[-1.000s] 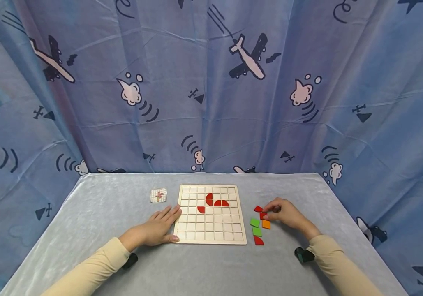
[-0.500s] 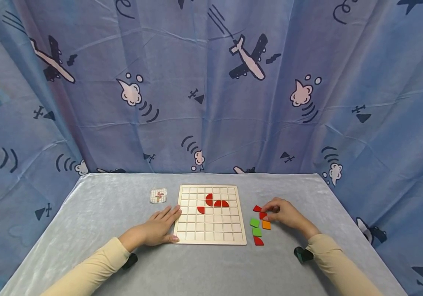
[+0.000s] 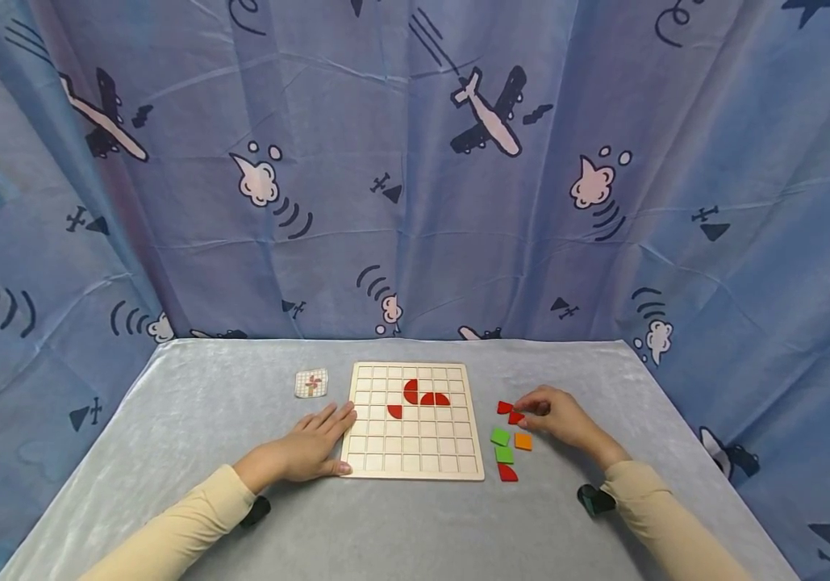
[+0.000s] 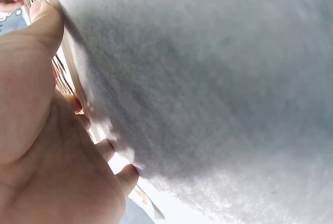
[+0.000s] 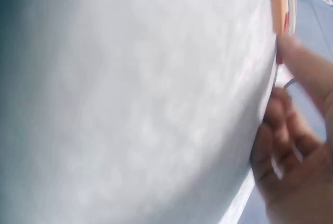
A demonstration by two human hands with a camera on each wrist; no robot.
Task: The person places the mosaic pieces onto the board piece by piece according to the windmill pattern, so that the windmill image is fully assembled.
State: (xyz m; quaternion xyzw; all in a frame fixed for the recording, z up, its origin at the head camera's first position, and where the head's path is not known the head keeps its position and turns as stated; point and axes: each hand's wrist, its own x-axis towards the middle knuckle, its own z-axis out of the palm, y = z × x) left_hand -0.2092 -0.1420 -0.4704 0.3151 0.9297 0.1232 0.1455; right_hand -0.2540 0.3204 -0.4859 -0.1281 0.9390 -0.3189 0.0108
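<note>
A wooden grid board (image 3: 415, 464) lies mid-table with several red quarter-circle tiles (image 3: 410, 392) on its upper half. My left hand (image 3: 306, 448) lies along its left edge, fingers stretched out and thumb on the lower corner; the left wrist view shows the thumb (image 4: 47, 26) against the rim. To the right of the board, my right hand (image 3: 556, 415) pinches a red quarter-circle tile (image 3: 515, 418) between thumb and bent fingers, down at the tabletop. Another red tile (image 3: 505, 407) touches or nearly touches it. In the right wrist view the fingertips mostly hide the tile.
Below the right hand's fingers lie two green square tiles (image 3: 500, 436), an orange square tile (image 3: 523, 441) and a red quarter-circle tile (image 3: 506, 473). A small pattern card (image 3: 310, 383) sits left of the board. A printed curtain (image 3: 415, 202) hangs behind the table.
The red tile at the right fingertips has turned and shifted slightly away from me, and the red tile beside it has turned too. The left hand and board have stayed put.
</note>
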